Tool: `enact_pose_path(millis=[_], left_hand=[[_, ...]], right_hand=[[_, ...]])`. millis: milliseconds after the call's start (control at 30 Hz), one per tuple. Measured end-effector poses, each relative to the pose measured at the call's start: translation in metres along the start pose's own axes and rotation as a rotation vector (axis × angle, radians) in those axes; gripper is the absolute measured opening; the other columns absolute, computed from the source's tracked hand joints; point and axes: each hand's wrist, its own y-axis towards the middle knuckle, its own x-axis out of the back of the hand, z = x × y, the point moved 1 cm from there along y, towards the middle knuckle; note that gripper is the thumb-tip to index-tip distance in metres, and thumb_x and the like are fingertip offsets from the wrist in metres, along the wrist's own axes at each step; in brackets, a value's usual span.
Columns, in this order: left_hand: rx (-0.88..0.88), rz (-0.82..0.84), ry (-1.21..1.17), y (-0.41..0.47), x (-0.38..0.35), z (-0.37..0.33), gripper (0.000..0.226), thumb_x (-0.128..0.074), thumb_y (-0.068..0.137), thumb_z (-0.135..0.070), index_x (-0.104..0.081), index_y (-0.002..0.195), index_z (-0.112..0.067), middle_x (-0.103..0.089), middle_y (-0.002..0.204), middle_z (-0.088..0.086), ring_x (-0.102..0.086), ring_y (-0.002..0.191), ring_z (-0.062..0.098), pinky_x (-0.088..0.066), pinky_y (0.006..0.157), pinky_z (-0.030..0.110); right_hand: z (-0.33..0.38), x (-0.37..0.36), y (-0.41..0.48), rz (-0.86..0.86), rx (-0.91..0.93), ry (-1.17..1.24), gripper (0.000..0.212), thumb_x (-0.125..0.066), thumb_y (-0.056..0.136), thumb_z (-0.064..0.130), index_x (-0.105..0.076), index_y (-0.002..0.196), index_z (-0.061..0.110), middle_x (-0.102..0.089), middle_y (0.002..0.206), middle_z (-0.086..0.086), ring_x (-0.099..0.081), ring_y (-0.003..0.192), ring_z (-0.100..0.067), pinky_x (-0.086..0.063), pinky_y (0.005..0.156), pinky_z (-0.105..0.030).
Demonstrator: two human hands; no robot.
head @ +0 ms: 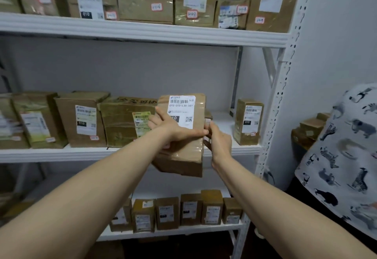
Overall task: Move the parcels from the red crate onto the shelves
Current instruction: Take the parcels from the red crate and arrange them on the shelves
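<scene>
A brown cardboard parcel [187, 150] with a white barcode label is held tilted at the front edge of the white middle shelf [61, 154], its lower corner hanging below the edge. My left hand [173, 128] lies across its front face, fingers stretched to the right edge and thumb up along the left edge. My right hand [218, 142] grips the parcel's right edge between thumb and fingers, beside a small red-and-white sticker. The red crate is not in view.
Parcels stand on the middle shelf to the left, the nearest one with a green label [126, 122], and a small one [247, 122] to the right. The upper shelf [142, 32] and lower shelf [183, 230] carry rows of boxes. A person in animal-print cloth [346, 156] stands at the right.
</scene>
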Motion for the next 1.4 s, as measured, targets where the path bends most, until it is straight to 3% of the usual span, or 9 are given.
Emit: enact_pose_path(millis=[133, 400, 533, 600, 700, 867, 1167, 1300, 1400], left_hand=[[0.067, 0.001, -0.004, 0.006, 0.007, -0.004, 0.167, -0.063, 0.031, -0.089, 0.028, 0.144, -0.008, 0.01, 0.154, 0.022, 0.008, 0.144, 0.034, -0.004, 0.116, 0.044], [0.037, -0.107, -0.108, 0.034, 0.015, -0.017, 0.156, -0.076, 0.04, -0.073, 0.023, 0.147, -0.018, -0.005, 0.148, 0.021, -0.005, 0.14, 0.034, -0.014, 0.114, 0.042], [0.021, -0.137, -0.168, 0.046, 0.018, -0.02, 0.15, -0.076, 0.045, -0.071, 0.02, 0.147, -0.019, -0.007, 0.147, 0.022, -0.01, 0.138, 0.036, -0.016, 0.113, 0.043], [0.008, -0.145, -0.172, 0.051, 0.019, -0.02, 0.15, -0.077, 0.046, -0.071, 0.021, 0.147, -0.019, -0.008, 0.146, 0.022, -0.011, 0.137, 0.037, -0.018, 0.112, 0.043], [0.007, -0.146, -0.204, 0.059, 0.021, -0.021, 0.149, -0.076, 0.046, -0.072, 0.02, 0.147, -0.02, -0.01, 0.146, 0.022, -0.014, 0.136, 0.037, -0.02, 0.111, 0.044], [0.015, -0.171, -0.238, 0.069, 0.013, -0.032, 0.147, -0.075, 0.048, -0.072, 0.021, 0.147, -0.022, -0.009, 0.148, 0.022, -0.012, 0.137, 0.038, -0.019, 0.112, 0.045], [0.137, -0.226, -0.289, 0.068, 0.006, -0.048, 0.145, -0.074, 0.038, -0.076, 0.007, 0.149, -0.03, -0.015, 0.149, 0.016, -0.019, 0.136, 0.036, -0.025, 0.113, 0.049], [0.179, -0.275, -0.277, 0.057, 0.003, -0.055, 0.142, -0.076, 0.045, -0.072, 0.01, 0.149, -0.027, -0.013, 0.15, 0.017, -0.017, 0.138, 0.036, -0.022, 0.114, 0.047], [0.21, -0.32, -0.279, 0.05, 0.0, -0.06, 0.14, -0.076, 0.049, -0.071, 0.011, 0.149, -0.027, -0.012, 0.15, 0.019, -0.017, 0.138, 0.037, -0.021, 0.113, 0.046]], right_hand=[[0.0, -0.009, 0.012, 0.036, 0.014, 0.042, 0.026, -0.056, 0.094, 0.027, -0.072, 0.074, 0.02, -0.073, 0.084, -0.001, -0.068, 0.09, -0.022, -0.053, 0.091, -0.041], [0.004, -0.029, 0.037, 0.064, 0.086, -0.051, 0.038, -0.061, 0.088, 0.028, -0.064, 0.053, 0.012, -0.064, 0.06, 0.009, -0.059, 0.074, -0.014, -0.05, 0.088, -0.043], [0.015, -0.03, 0.055, 0.081, 0.135, -0.035, 0.024, -0.061, 0.086, 0.018, -0.072, 0.065, 0.016, -0.072, 0.09, -0.006, -0.066, 0.092, -0.023, -0.051, 0.091, -0.039], [0.016, -0.023, 0.064, 0.083, 0.152, -0.076, 0.023, -0.053, 0.087, 0.009, -0.072, 0.079, 0.019, -0.072, 0.092, -0.003, -0.065, 0.095, -0.02, -0.053, 0.085, -0.032], [0.012, -0.01, 0.087, 0.101, 0.208, -0.293, 0.027, -0.047, 0.085, -0.003, -0.066, 0.085, 0.017, -0.065, 0.083, 0.009, -0.059, 0.089, -0.015, -0.047, 0.079, -0.026], [-0.012, -0.005, 0.145, 0.236, 0.275, -0.736, 0.035, -0.061, 0.083, 0.01, -0.063, 0.116, 0.017, -0.063, 0.116, -0.003, -0.06, 0.108, -0.018, -0.048, 0.097, -0.036], [-0.018, 0.003, 0.225, 0.577, 0.304, -1.324, 0.085, -0.073, 0.077, 0.019, -0.027, 0.148, 0.031, -0.01, 0.157, -0.017, -0.015, 0.143, -0.037, -0.028, 0.113, -0.044], [-0.03, -0.003, 0.245, 0.668, 0.299, -1.404, 0.088, -0.081, 0.07, 0.033, -0.032, 0.144, 0.04, -0.021, 0.153, -0.015, -0.015, 0.141, -0.04, -0.024, 0.113, -0.05], [-0.037, -0.006, 0.257, 0.672, 0.288, -1.335, 0.074, -0.086, 0.063, 0.032, -0.047, 0.125, 0.038, -0.039, 0.142, -0.009, -0.024, 0.137, -0.036, -0.029, 0.108, -0.047]])
